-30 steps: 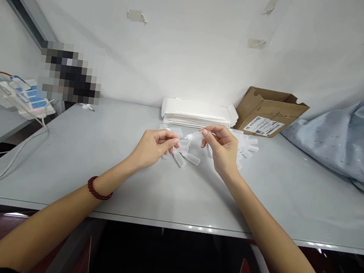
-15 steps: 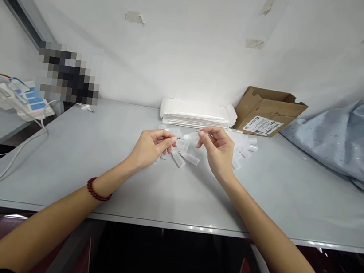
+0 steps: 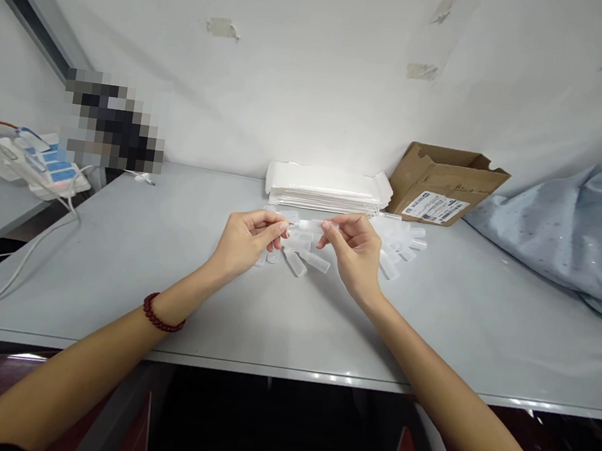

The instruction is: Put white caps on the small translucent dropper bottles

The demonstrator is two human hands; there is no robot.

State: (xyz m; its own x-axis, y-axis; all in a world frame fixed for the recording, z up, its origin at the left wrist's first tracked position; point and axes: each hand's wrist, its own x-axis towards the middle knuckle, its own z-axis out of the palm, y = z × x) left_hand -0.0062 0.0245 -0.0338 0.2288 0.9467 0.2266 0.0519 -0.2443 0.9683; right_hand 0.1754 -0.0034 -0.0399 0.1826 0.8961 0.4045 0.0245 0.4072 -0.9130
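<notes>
Between my hands a small translucent white plastic tube (image 3: 310, 224) is held level above the table. My right hand (image 3: 357, 254) pinches its right end between thumb and fingertips. At the tube's left end, my left hand (image 3: 244, 242) is closed in a pinch on something thin and small that I cannot make out. Beneath and around the hands lie several similar translucent tubes (image 3: 314, 260), fanned out in a loose pile. Another pile of such tubes (image 3: 410, 244) spreads to the right, partly hidden behind my right hand.
A stack of white packets (image 3: 329, 182) lies against the wall. An open cardboard box (image 3: 445, 182) with a label leans beside it. A light blue cloth bag (image 3: 583, 226) rests at the right. On the left are a power strip (image 3: 56, 167) and white cables (image 3: 24, 263) over the table edge.
The right hand and the tube have shifted slightly left, and the tube now lies more level. My left hand has moved a little left, keeping its pinch.
</notes>
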